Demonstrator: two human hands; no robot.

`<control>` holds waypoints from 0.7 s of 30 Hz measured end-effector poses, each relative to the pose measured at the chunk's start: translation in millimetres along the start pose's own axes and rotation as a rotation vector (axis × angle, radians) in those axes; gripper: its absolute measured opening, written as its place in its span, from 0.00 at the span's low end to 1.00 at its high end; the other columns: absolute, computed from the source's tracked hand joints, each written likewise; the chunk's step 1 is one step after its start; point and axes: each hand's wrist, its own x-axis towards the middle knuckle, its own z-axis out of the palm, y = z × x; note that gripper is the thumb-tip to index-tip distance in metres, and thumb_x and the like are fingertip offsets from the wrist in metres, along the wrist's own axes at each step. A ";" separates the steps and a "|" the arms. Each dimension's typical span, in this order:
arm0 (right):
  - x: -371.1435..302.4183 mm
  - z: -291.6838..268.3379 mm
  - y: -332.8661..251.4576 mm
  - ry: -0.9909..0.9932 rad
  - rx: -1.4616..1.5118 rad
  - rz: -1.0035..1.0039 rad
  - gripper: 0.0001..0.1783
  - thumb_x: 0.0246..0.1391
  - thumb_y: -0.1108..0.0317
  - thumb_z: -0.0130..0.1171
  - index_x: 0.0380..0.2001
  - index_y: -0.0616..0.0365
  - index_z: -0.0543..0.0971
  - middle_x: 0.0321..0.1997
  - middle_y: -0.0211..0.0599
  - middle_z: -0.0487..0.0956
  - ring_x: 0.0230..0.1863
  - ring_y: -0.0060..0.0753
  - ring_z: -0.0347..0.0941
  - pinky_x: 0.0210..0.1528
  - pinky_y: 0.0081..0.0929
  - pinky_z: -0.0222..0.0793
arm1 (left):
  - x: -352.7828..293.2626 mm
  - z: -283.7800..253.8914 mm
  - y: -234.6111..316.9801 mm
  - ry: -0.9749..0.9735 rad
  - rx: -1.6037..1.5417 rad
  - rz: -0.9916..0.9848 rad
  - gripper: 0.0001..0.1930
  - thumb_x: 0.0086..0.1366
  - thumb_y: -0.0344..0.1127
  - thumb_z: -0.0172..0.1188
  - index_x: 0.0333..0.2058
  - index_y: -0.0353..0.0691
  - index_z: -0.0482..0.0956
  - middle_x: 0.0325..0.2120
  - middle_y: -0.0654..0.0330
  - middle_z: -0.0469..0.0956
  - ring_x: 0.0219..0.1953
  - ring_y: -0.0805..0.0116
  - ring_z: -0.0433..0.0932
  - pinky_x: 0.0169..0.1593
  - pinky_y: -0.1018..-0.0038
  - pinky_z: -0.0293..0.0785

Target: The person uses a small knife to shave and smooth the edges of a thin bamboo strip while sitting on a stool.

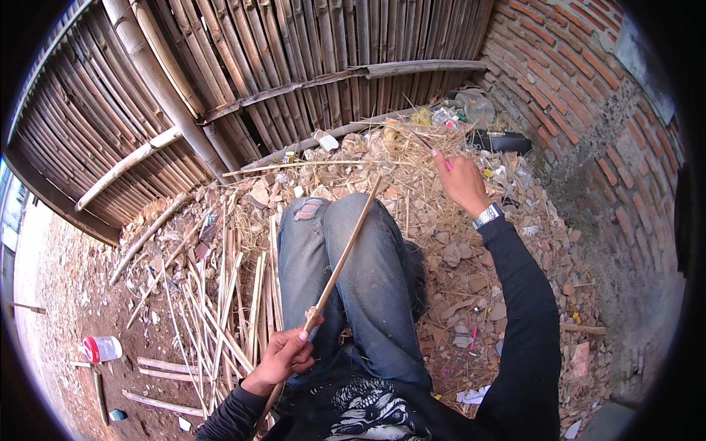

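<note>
left fingers (296,350) around stick (346,250), right fingers (440,158) around slim tool (431,148)

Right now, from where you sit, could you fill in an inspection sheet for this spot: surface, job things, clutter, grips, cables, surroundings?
Surface: bare ground, partly strewn with rubble and straw.
Job things: a long stick slanting over the jeans; a slim tool, too small to identify.
Clutter: loose sticks on the left; a red-lidded jar lying farther left; litter near the far wall.
Grips: left grip closed around the stick; right grip closed on the tool, away from the stick.
Cables: nothing seen.
Surroundings: bamboo wall ahead, brick wall on the right.
</note>
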 end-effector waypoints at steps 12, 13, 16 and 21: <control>-139.2 -17.6 -155.8 -0.327 0.081 -0.537 0.35 0.65 0.40 0.55 0.15 0.58 0.79 0.12 0.54 0.75 0.18 0.60 0.77 0.23 0.52 0.74 | 10.9 3.2 -3.6 0.073 0.108 0.119 0.16 0.81 0.36 0.49 0.57 0.31 0.76 0.17 0.71 0.58 0.17 0.82 0.53 0.22 0.79 0.53; -137.5 -16.9 -154.1 -0.299 0.068 -0.526 0.35 0.66 0.40 0.55 0.15 0.58 0.79 0.12 0.53 0.75 0.18 0.60 0.77 0.23 0.52 0.73 | 10.8 4.4 -4.0 0.079 0.109 0.124 0.16 0.80 0.35 0.50 0.56 0.31 0.77 0.17 0.71 0.59 0.17 0.82 0.54 0.22 0.79 0.53; -103.7 -11.1 -133.1 -0.217 0.060 -0.429 0.36 0.67 0.39 0.53 0.16 0.58 0.80 0.12 0.52 0.74 0.18 0.60 0.76 0.22 0.52 0.72 | 8.7 8.1 -4.6 0.104 0.116 0.134 0.15 0.80 0.35 0.51 0.55 0.30 0.78 0.17 0.71 0.60 0.17 0.83 0.55 0.22 0.79 0.53; -79.6 -11.1 -117.9 -0.130 0.004 -0.341 0.36 0.68 0.39 0.51 0.16 0.58 0.81 0.13 0.51 0.76 0.19 0.57 0.78 0.22 0.50 0.75 | 12.2 11.6 0.7 0.119 0.151 0.112 0.19 0.80 0.36 0.53 0.63 0.34 0.74 0.18 0.73 0.60 0.18 0.84 0.56 0.22 0.79 0.54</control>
